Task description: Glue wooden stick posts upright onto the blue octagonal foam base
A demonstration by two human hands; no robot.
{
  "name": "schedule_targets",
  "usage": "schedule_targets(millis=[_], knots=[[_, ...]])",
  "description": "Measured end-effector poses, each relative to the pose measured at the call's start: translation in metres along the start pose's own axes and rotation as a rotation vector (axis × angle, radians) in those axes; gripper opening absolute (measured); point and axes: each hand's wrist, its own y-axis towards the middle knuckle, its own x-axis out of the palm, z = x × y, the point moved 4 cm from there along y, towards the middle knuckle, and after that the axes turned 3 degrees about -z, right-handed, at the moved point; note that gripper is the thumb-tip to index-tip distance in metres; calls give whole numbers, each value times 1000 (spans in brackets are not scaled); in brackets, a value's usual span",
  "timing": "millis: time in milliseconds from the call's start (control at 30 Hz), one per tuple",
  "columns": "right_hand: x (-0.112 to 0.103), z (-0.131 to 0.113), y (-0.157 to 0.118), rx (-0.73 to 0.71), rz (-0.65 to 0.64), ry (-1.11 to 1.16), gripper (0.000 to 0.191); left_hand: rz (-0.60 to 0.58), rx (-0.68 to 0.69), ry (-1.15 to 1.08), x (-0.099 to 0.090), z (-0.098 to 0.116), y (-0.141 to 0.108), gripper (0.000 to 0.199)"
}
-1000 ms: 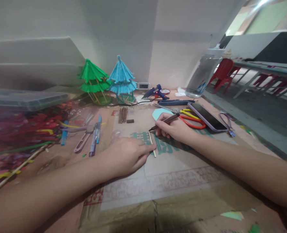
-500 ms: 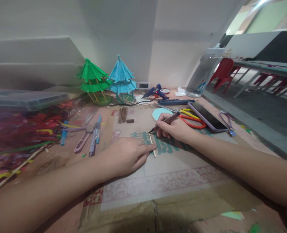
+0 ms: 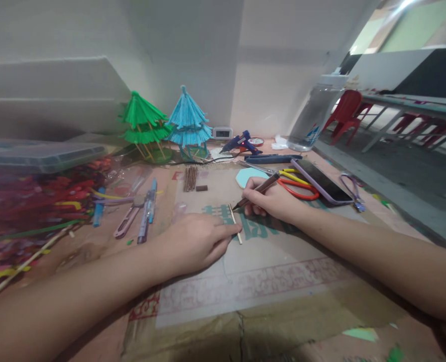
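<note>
Brown slim pen point(image 3: 267, 184) pinched in right hand point(image 3: 271, 201), pretty much at thin pale wooden stick point(image 3: 233, 215) (just pressed under unclenched left hand point(image 3: 197, 241)).

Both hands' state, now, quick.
Left hand: open, one finger on the pale stick.
Right hand: closed, holding a brown pen.

Work surface: a pinkish table point(image 3: 164, 196), partly covered by brown cardboard point(image 3: 193, 332) topped with a translucent sheet point(image 3: 253, 254); green characters and a red border pattern show through. On the sheet: one pale stick point(image 3: 233, 216), a row of brown sticks point(image 3: 190, 179) laid side by side, and a short brown piece point(image 3: 202, 188) just beside them. Left of the sheet, on the table: a pink cutter point(image 3: 127, 221) and a purple-grey pen point(image 3: 143, 226). Rear: green model point(image 3: 143, 113), blue model point(image 3: 188, 115), small clock point(image 3: 222, 133), glue gun point(image 3: 241, 142). Right rear: water bottle point(image 3: 313, 118), upright.
</note>
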Motion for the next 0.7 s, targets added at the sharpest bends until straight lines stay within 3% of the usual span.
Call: schedule_targets(millis=[700], knots=[[0, 5, 2, -46, 35, -9, 22, -28, -15, -18, 1, -2, 1, 39]])
